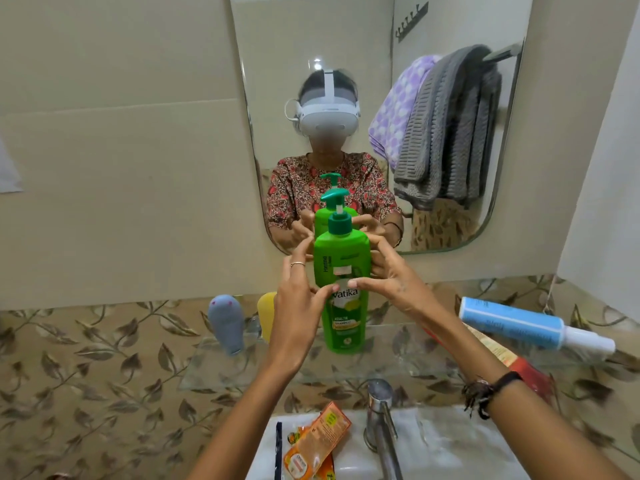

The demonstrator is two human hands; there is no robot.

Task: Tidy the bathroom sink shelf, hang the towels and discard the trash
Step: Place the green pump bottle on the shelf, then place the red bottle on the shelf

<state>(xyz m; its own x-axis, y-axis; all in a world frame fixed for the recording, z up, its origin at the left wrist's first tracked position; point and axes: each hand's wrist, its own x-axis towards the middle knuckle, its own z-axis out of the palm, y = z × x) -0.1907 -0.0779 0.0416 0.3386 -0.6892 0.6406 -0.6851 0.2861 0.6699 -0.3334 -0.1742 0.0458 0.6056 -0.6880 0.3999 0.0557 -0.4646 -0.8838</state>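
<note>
Nearest the camera, the white sink (450, 441) fills the bottom edge, with orange wrappers (313, 441) and a dark slim thing lying in its left part, most likely the trash yet to be discarded. The steel tap (381, 424) stands at the sink's back edge.

Above it runs the glass shelf (415, 355), fixed to the leaf-patterned wall tiles. The green shampoo bottle (343, 282) stands upright near the middle of the shelf, pump on top, its label facing the camera. Both hands are on it. The left hand (298, 306) wraps the bottle's left side, thumb across the label; the right hand (391, 282) holds the right side, thumb pressing the front and fingers curled behind. Two hands on so tall a bottle probably serve to steady it while it is set straight.

At the shelf's right end a blue and white tube (533, 327) lies on its side, over a red and orange pack (519, 365) that juts past the front edge. Both look yet to be tidied. Towards the left end a grey bottle (227, 322) stands cap down, and a yellow thing (266, 318) stands just beside it, partly hidden by the left wrist.

In the mirror (491, 209) above, a purple towel and a grey one already hang over a rail.
</note>
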